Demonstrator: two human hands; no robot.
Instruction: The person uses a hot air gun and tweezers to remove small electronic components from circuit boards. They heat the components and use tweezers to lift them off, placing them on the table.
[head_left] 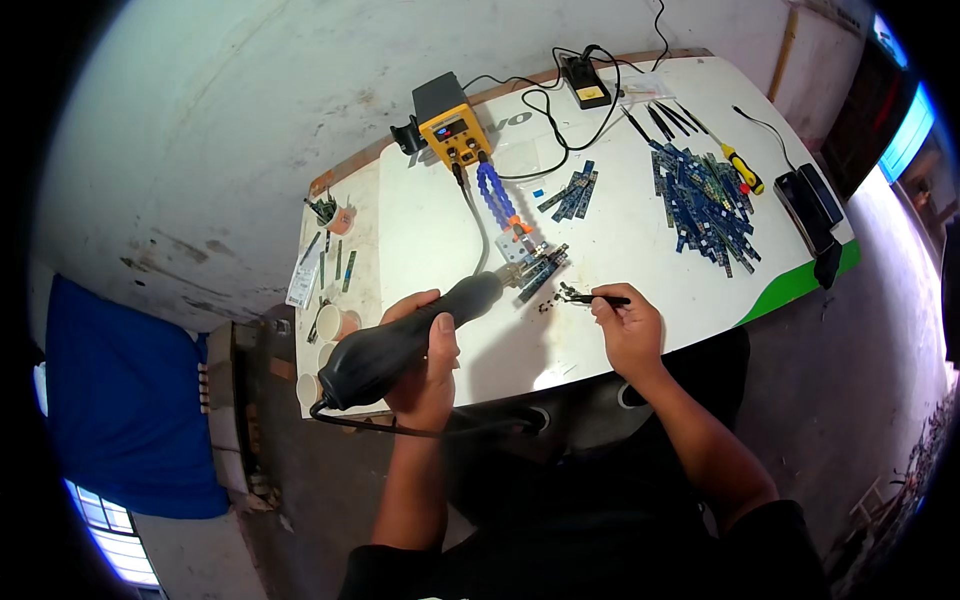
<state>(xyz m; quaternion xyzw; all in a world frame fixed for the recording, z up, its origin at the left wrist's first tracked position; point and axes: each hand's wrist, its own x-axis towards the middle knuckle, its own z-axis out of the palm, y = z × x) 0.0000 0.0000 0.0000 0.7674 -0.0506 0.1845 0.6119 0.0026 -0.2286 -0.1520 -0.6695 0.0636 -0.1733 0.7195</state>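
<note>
My left hand [432,378] is wrapped round the thick black body of a hot air gun [405,345], whose nozzle points up and right at a few narrow circuit boards [541,277]. Those boards sit by the tip of a blue segmented flexible arm [490,195] with an orange end. In my right hand [634,335], black tweezers [606,299] are pinched, their tips pointing left. Small dark parts [546,304] lie scattered on the white table just below the boards, close to the tweezer tips. Whether the tips grip a part is too small to tell.
A yellow and black soldering station [453,122] stands at the back, trailing cables. To the right are a big heap of blue boards [705,210], a yellow screwdriver [742,172] and a black case [808,215]. Paper cups [335,322] line the left edge. A smaller board pile [574,192] lies centrally.
</note>
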